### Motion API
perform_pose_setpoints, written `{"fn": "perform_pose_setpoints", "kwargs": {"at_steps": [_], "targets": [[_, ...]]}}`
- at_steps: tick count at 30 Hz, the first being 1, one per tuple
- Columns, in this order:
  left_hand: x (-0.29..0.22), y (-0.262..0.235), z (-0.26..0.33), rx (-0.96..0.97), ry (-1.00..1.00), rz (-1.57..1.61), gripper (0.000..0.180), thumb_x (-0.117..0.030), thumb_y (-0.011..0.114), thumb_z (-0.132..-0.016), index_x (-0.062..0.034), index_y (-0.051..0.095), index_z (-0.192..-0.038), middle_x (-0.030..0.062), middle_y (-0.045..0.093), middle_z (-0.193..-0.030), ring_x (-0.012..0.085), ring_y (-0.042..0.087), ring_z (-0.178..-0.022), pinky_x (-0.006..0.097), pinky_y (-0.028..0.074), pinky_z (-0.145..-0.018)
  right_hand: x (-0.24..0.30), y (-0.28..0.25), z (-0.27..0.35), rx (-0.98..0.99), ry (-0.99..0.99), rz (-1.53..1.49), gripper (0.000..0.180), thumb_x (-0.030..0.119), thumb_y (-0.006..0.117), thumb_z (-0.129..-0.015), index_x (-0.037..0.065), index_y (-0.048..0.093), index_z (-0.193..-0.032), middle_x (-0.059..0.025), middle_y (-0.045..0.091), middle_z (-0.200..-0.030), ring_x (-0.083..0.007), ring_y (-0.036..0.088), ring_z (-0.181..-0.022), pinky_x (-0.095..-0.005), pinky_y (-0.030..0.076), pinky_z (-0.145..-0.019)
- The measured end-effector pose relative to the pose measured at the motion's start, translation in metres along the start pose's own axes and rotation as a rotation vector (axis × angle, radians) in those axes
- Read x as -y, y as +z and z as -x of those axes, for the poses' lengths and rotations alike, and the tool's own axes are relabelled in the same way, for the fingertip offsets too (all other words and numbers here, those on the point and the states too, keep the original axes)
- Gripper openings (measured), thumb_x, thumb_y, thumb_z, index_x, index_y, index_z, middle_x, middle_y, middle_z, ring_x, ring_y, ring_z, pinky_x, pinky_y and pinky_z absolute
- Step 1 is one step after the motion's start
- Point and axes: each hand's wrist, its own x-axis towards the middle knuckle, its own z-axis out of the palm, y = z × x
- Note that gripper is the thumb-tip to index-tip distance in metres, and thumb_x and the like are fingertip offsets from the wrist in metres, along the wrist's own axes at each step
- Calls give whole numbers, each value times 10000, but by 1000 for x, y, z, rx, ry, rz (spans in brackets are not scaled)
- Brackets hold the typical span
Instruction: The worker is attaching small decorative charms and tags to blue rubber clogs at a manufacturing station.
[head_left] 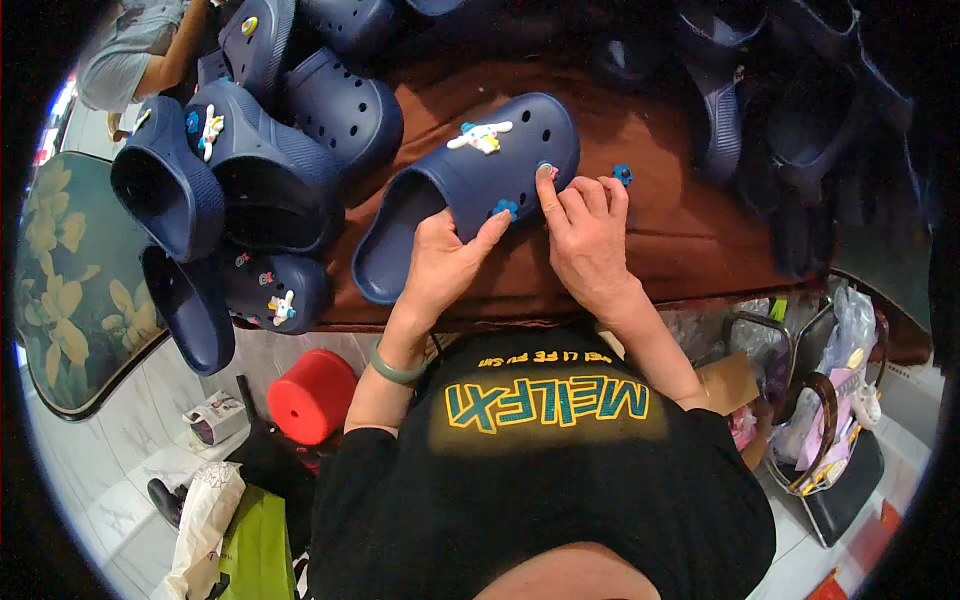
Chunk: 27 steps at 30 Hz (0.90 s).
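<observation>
L hand (440, 262) grips clog (470, 185); R hand (585, 235) presses charm (547, 171) in at 3 o'clock. Two charms on, one loose on table (680, 230).

My table (690, 240) has a brown top. On it, in front of me, lies the navy clog (470, 190), on its sole with the toe pointing away to the right. A small blue charm (623, 174) sits just right of it. More navy clogs (270, 150) are heaped at my left.
</observation>
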Motion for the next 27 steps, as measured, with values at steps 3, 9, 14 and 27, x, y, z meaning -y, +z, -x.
{"fn": "perform_pose_setpoints", "kwargs": {"at_steps": [3,9,14,27], "targets": [[-1,0,0,9,4,37,277,-173,682,-861,40,643,-1034,55,682,-916,87,573,-815,258,485,-741,-7,-3,5,-31,-17,-166,396,45,602,-736,49,619,-1131,-63,556,-863,-240,525,-920,-449,358,-900],[-8,-2,0,10,-4,-35,299,-192,687,-861,42,643,-1041,52,682,-930,89,579,-828,260,480,-757,-65,3,17,-176,310,-219,195,113,650,-821,67,646,-1011,-107,580,-931,-293,556,-896,-388,431,-796],[-5,1,0,13,-4,10,307,-188,690,-858,42,641,-1054,72,686,-945,97,582,-852,263,474,-784,-90,16,27,-58,412,-236,244,161,662,-840,52,636,-1057,-123,571,-988,-295,560,-920,-387,453,-793],[8,1,-2,-13,45,36,337,-204,692,-845,37,628,-1071,132,694,-966,146,629,-870,299,487,-797,-55,5,-8,-174,383,-814,173,11,663,-819,52,641,-986,-63,591,-950,-140,576,-717,-245,472,-621]]}}
